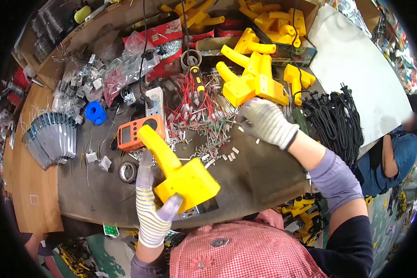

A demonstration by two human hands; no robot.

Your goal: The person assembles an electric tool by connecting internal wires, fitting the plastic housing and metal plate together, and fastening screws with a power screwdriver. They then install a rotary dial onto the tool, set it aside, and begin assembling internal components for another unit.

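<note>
My left hand (152, 214), in a striped glove, grips a yellow plastic housing with a handle (190, 184) over the front of the bench. The handle points up and away to the left. My right hand (268, 124), also gloved, is over the right side of a heap of red-wired leads and small metal parts (211, 132). Its fingers are curled together, and whatever they hold is too small or hidden to tell. Just beyond that hand, several more yellow housings (252, 81) are piled up.
An orange meter (134, 133), a tape roll (128, 172) and a blue spool (95, 112) sit left of the heap. A black-and-yellow electric screwdriver (197, 81) hangs behind it. Bundled black cords (331, 118) lie right; another person's arm (389, 157) is beyond.
</note>
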